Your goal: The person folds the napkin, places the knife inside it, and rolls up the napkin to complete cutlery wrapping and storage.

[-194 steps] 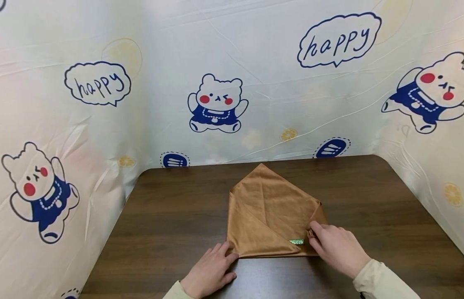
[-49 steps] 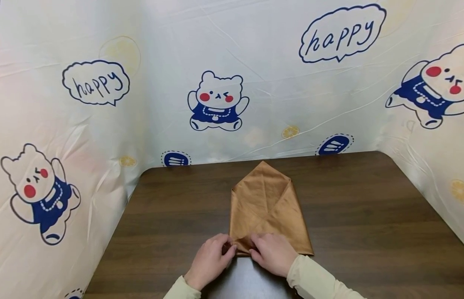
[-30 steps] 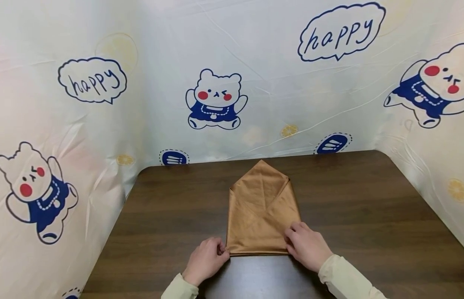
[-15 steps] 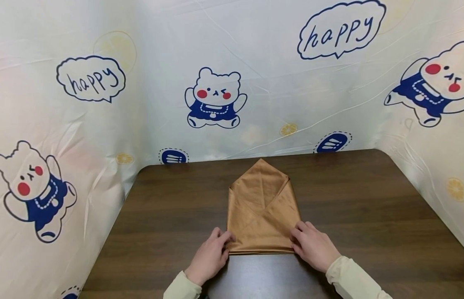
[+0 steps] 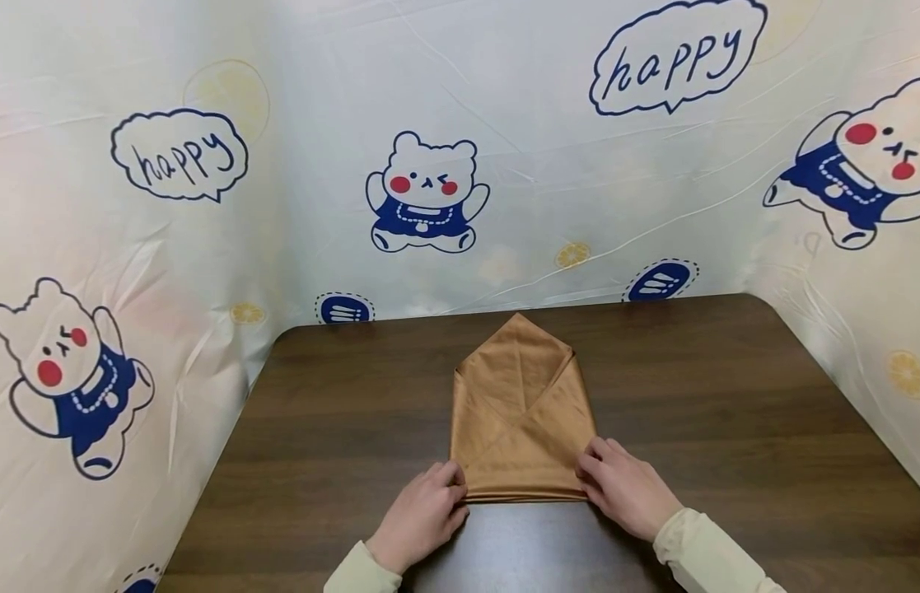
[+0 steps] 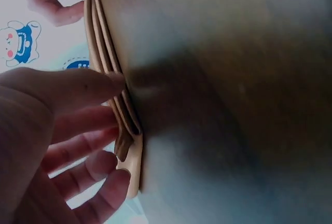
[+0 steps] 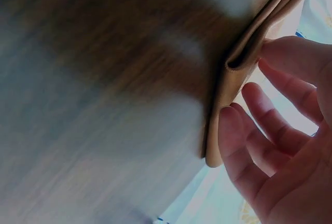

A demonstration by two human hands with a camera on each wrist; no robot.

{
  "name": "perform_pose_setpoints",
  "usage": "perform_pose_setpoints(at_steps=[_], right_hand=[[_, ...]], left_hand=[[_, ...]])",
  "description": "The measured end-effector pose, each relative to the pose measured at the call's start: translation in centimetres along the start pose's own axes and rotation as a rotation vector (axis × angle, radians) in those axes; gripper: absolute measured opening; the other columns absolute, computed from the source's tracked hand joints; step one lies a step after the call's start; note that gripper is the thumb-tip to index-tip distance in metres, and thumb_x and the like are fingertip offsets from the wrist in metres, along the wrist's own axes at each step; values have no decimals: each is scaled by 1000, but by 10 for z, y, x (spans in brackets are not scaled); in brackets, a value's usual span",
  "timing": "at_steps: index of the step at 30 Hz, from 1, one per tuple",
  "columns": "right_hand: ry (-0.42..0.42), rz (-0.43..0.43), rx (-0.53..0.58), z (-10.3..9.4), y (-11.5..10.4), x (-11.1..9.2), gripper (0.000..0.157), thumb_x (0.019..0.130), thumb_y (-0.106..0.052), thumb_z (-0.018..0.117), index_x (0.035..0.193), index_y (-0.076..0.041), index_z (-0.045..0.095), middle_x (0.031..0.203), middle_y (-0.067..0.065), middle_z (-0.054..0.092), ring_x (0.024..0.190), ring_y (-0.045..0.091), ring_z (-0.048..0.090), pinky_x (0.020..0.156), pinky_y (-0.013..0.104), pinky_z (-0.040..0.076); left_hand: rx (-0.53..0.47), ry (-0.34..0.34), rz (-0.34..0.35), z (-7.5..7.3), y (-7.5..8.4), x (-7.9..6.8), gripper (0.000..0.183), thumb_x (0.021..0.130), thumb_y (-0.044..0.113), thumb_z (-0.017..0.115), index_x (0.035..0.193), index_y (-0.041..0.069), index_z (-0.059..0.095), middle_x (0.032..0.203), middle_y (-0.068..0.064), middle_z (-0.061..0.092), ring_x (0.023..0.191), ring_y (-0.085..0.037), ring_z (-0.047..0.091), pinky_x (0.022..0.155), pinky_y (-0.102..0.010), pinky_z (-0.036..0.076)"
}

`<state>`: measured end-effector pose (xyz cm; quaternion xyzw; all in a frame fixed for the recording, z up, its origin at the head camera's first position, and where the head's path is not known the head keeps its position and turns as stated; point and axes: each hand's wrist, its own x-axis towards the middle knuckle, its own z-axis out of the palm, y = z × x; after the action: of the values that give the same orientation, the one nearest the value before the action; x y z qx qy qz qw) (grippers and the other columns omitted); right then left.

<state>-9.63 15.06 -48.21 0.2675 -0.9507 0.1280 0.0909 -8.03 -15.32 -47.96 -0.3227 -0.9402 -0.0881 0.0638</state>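
A shiny brown cloth [image 5: 519,436], folded like an envelope with a pointed flap at the far end, lies on the table. My left hand [image 5: 422,515] pinches its near left corner, thumb at the front edge and index finger on top. At the near right corner my right hand [image 5: 630,490] holds the cloth between thumb and fingers. Stacked layers of the cloth [image 6: 132,167] show edge-on beside my left thumb in the left wrist view. In the right wrist view, the folded edge [image 7: 225,89] loops next to my right thumb and fingertips.
The dark wood table [image 5: 341,412] has rounded far corners. Behind it and on both sides hangs a pale curtain [image 5: 534,165] printed with bears and "happy" bubbles. Light sleeves [image 5: 715,552] cover both forearms.
The right side of the cloth has been folded inward, hiding a green glittery strip seen earlier. My right hand went left, then back to the right corner; my left hand shifted onto the left corner.
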Motion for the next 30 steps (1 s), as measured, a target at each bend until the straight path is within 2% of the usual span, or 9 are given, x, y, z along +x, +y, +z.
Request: perform_pose_setpoints(at_steps=[6,12,22,27,30], right_hand=[[11,-114,-17,-2,4,-5,13,70,-16,73,76,-24,65,85,-9,51,77,8,48,57,24,45],[35,-215,8,-3,8,-10,14,69,-15,71,81,-20,66,91,-4,52,80,11,49,62,27,46],[121,-312,-28,0,17,-13,20,62,-13,78,79,-13,67,91,3,56,77,15,53,64,28,48],[138,-342,-29,1,20,-13,18,62,-12,79,76,-11,67,90,4,56,76,15,54,63,28,48],[144,-343,-25,2,21,-14,16,63,-11,78,76,-11,68,90,4,57,76,15,55,63,27,48]], left_hand=[[107,61,76,2,-4,1,12,71,25,74,70,20,63,84,7,54,72,-9,53,58,-26,42],[165,118,122,4,-7,1,8,70,24,74,71,20,67,88,5,58,75,-12,54,61,-29,44],[210,129,144,3,-10,2,7,70,27,74,71,22,69,90,7,64,75,-12,61,61,-31,44],[218,133,127,1,-12,1,13,67,35,75,72,23,71,91,8,65,72,-12,60,59,-30,42],[211,141,114,1,-12,0,10,67,32,75,71,23,71,90,7,65,73,-12,60,59,-30,41]])
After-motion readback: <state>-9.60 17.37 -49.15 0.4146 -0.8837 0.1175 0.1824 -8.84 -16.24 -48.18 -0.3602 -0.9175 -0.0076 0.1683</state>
